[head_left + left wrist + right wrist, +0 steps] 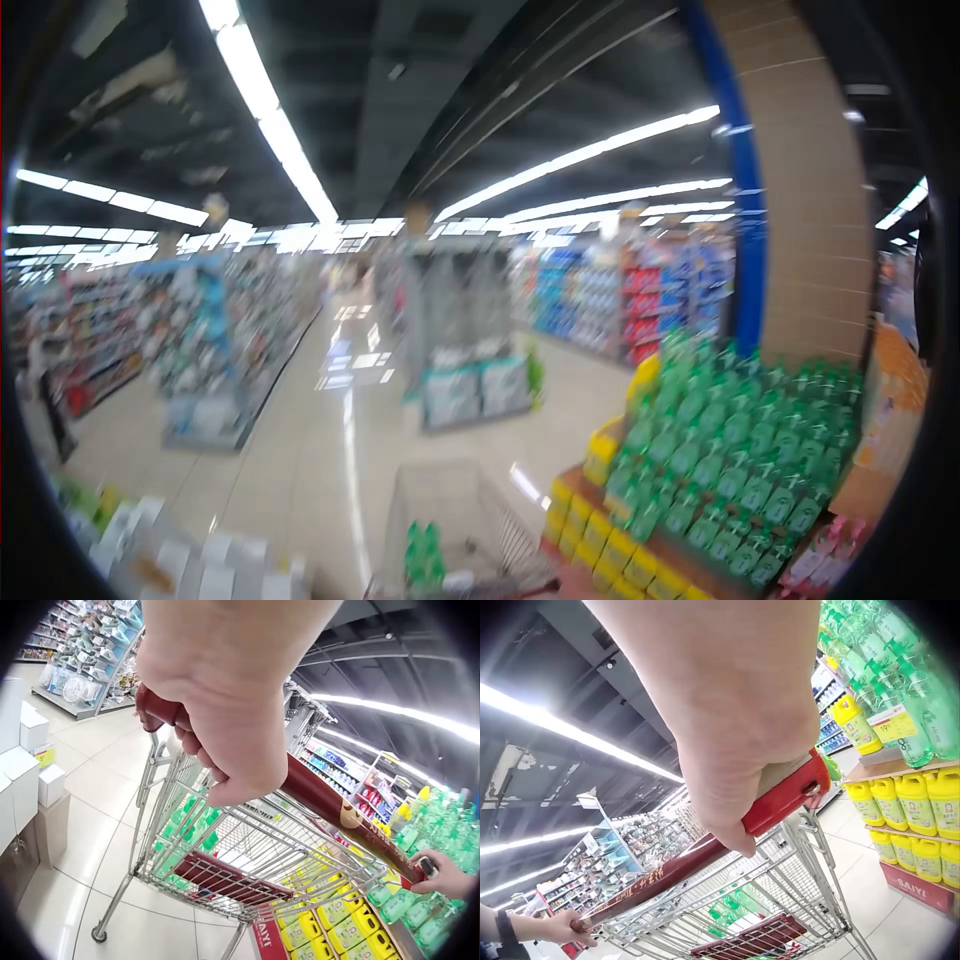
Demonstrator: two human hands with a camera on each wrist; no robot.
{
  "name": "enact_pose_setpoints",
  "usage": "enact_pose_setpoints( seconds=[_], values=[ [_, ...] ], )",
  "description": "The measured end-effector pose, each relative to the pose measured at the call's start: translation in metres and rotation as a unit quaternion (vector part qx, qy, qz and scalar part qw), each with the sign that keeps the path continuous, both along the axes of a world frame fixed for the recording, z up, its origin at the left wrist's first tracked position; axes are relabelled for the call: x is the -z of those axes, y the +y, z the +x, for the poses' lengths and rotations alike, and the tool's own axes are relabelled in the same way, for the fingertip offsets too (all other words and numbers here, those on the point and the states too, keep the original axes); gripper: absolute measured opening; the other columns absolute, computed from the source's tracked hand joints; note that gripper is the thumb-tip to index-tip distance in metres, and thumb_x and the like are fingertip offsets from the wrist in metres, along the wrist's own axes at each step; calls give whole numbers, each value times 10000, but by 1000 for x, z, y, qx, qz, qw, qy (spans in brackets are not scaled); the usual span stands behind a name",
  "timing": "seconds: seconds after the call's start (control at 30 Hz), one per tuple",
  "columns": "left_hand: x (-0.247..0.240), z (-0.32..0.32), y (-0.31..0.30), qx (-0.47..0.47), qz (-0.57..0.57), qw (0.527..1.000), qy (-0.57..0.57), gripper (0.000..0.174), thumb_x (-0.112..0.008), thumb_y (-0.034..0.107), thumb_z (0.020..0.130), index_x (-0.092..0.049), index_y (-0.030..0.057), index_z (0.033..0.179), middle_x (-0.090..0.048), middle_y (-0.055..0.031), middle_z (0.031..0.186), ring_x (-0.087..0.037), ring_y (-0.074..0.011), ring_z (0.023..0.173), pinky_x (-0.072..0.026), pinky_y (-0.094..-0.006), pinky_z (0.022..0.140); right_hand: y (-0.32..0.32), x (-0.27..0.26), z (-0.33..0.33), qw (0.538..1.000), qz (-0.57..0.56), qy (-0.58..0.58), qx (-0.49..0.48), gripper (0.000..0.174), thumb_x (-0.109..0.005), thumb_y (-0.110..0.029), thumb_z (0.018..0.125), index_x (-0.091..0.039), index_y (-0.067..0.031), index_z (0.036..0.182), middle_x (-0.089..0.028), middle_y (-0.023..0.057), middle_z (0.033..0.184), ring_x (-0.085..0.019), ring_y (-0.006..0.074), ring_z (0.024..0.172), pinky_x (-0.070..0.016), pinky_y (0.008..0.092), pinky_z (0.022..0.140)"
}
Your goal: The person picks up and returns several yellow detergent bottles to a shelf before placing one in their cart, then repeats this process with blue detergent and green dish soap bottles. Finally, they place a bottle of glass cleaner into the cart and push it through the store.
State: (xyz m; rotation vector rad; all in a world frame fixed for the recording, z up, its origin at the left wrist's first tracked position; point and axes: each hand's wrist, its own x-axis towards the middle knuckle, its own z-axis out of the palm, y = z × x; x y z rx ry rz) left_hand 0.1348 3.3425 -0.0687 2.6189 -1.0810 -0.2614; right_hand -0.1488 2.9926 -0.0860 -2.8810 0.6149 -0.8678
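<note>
A metal shopping cart (pixel 500 520) stands in front of me, with several green pump bottles (pixel 424 555) in its basket. My left hand (pixel 232 742) grips one end of its dark red handle (pixel 319 799), fingers curled round the bar. At the bar's other end, by a bright red end piece (pixel 787 799), my right hand (pixel 731 772) holds on, its thumb lying along the handle. A dark red fold-down panel (pixel 232 877) crosses the near side of the cart. In the head view the hands are mostly cut off at the bottom edge.
To the right, a display of green pump bottles (pixel 720 440) rises above yellow jugs (pixel 600 535) beside a tiled pillar (pixel 810 200). White boxes (pixel 34 761) stand close on the left. Ahead, a grey display stand (pixel 460 310) faces a tiled floor aisle (pixel 300 420).
</note>
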Motion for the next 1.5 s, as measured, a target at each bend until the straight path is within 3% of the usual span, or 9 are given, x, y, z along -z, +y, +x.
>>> enact_pose_setpoints(
  seconds=[0.03,0.1,0.2,0.43,0.63,0.77,0.93,1.17,1.5],
  values=[
    [9,-2,3,0,5,1000,-19,350,-629,359,858,-719,31,938,-716,-183,929,-677,-376,933,-537,-472,787,15,-16,-6,985,53,121,114,243,-727,-347,683,-706,-149,823,-662,159,955,-645,369,947,-518,518,764],
    [17,-13,13,19,24,996,-82,290,-695,340,749,-728,85,882,-715,-147,854,-690,-352,858,-549,-440,756,-3,26,-23,999,-21,37,19,211,-739,-320,645,-686,-139,742,-641,130,863,-636,346,815,-496,478,635],
    [16,-26,25,17,34,995,-96,187,-706,257,666,-734,110,777,-706,-135,795,-697,-328,791,-556,-428,740,8,28,-49,996,68,58,0,424,-795,-304,657,-647,-172,1032,-607,94,1025,-552,332,1045,-421,489,896],
    [17,-61,48,32,59,995,-79,123,-672,231,673,-730,147,742,-703,-117,778,-696,-302,786,-539,-417,765,52,-2,-85,996,63,62,14,513,-805,-205,598,-595,-170,1066,-554,89,1035,-509,324,1067,-387,469,916],
    [2,-96,53,14,165,985,-53,132,-670,249,708,-736,157,775,-710,-101,790,-697,-288,814,-461,-455,993,63,-10,-123,988,88,127,8,626,-799,-311,654,-548,-123,1196,-525,122,1172,-464,345,1168,-325,508,1024],
    [12,-124,56,-56,198,962,-180,59,-678,146,695,-716,106,673,-688,-110,763,-675,-321,771,-538,-426,686,69,-19,-147,987,63,136,-58,746,-788,-363,652,-512,-81,1285,-522,141,1190,-455,351,1176,-317,523,1037],
    [33,-190,49,-136,30,983,-116,431,-691,60,619,-554,61,1028,-549,-144,1065,-481,-354,1163,-288,-514,1099,79,-22,-171,977,84,190,-40,790,-783,-388,633,-499,-86,1305,-504,135,1213,-424,328,1201,-297,521,1052],
    [-3,-313,3,-98,-17,985,-143,606,-759,181,599,-525,70,1147,-511,-125,1188,-398,-341,1284,-187,-535,1184,104,-48,-217,951,168,227,-124,806,-769,-371,642,-482,-131,1355,-445,171,1297,-386,344,1265,-217,612,1083],
    [20,-334,78,-130,8,984,-119,515,-715,73,660,-545,102,1145,-517,-129,1213,-392,-378,1306,-224,-533,1163,151,-35,-273,891,279,174,-312,959,-778,-382,692,-328,-151,1507,-350,195,1451,-297,384,1383,-163,636,1129]
  ],
)
